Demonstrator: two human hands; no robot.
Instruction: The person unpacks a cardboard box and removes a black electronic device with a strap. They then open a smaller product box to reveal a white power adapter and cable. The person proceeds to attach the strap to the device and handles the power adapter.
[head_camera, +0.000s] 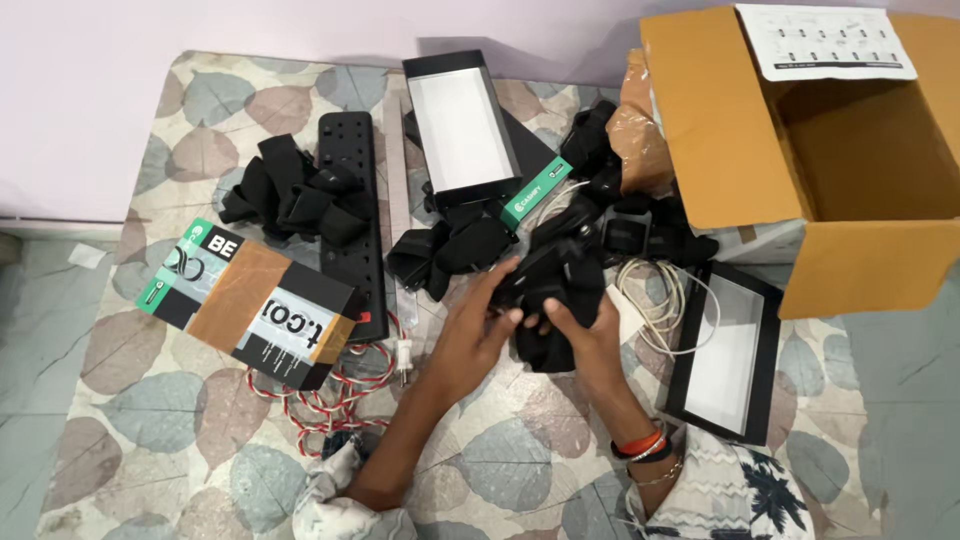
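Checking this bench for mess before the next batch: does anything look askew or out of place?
Yes. A red-and-white cable lies tangled under the printed box, which sits skewed. Black straps lie in loose heaps. Both hands, left hand and right hand, grip a black strap bundle.

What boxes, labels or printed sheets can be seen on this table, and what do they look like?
Taped box: left, flat, black, green and brown.
Open tray: top centre, black with white inside.
Green label: at that tray's corner.
Second tray: right, black with white inside.
Cardboard carton: top right, brown, open.
Printed sheet: white, on its flap.
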